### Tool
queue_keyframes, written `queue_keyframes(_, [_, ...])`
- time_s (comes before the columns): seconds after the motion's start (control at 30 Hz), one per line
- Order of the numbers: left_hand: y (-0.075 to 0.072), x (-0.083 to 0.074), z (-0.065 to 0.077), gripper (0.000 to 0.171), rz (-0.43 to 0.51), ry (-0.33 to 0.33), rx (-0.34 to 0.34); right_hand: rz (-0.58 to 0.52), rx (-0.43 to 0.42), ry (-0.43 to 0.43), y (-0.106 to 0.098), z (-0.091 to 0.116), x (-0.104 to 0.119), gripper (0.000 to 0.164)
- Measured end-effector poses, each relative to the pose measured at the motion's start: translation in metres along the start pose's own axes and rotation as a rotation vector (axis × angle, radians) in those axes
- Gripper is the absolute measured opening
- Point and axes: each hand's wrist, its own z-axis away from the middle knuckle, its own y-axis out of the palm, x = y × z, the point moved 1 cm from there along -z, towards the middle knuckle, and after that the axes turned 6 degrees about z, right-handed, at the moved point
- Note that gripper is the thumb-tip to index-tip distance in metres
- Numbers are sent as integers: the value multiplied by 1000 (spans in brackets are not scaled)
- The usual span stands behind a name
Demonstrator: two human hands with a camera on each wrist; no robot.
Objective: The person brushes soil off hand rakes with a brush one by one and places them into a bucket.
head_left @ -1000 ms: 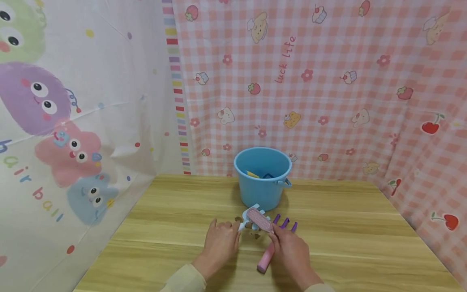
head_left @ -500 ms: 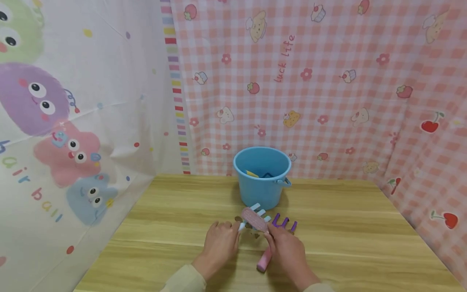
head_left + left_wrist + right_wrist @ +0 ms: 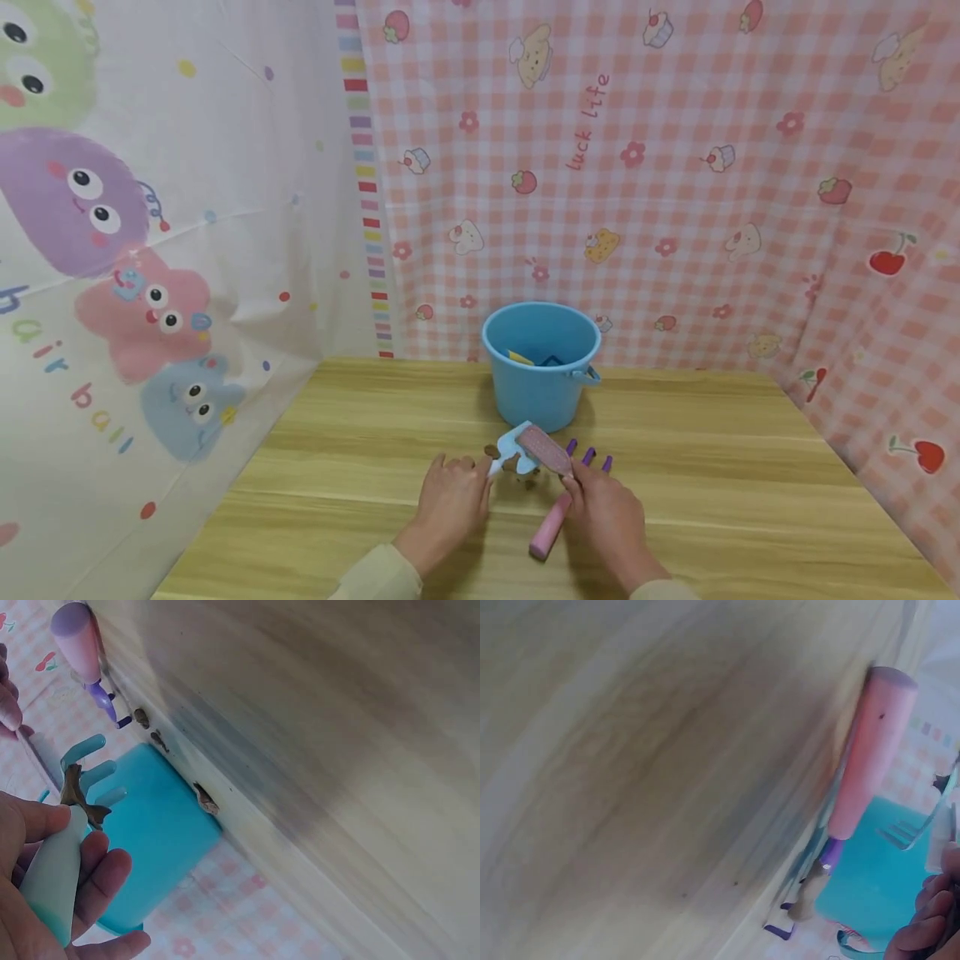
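Observation:
My left hand (image 3: 452, 504) grips the pale handle of a light-blue hand rake (image 3: 513, 443), its head raised over the table. A brown, leaf-like clump (image 3: 73, 787) clings to the rake where handle meets tines. With my right hand (image 3: 609, 507) I hold a pink brush (image 3: 546, 450) by its end; its head overlaps the rake's tines in the head view. Below the two tools, brown bits (image 3: 206, 799) lie scattered on the wood. Beneath my right hand rests a second hand rake with a pink handle (image 3: 551, 528) and purple tines.
A blue bucket (image 3: 534, 396) stands just beyond the tools, with a yellow piece (image 3: 519, 358) and something dark blue inside. The wood-grain table (image 3: 360, 467) meets a pink checked cloth (image 3: 675, 208) at the back and a white printed cloth (image 3: 247, 208) at left.
The brush moves left across the light-blue rake, then back right to its tines. The light-blue rake's head has turned in my left hand, which otherwise stays in place.

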Motion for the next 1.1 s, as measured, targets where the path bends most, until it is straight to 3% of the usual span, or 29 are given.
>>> queue_keyframes(0.27, [-2,-1,-3,16,57,-26,11,-30,-20,-79,0,1,13,24])
queue_keyframes(0.7, [-2,0,-3,17,59,-48,26,6,11,5,3,0,-3,24])
queue_keyframes(0.97, [-3,1,-5,16,50,-40,13,-59,-60,-101,3,0,5,24])
queue_keyframes(1.1, [-4,4,-7,15,65,-41,-5,-50,-54,-92,3,4,9,26])
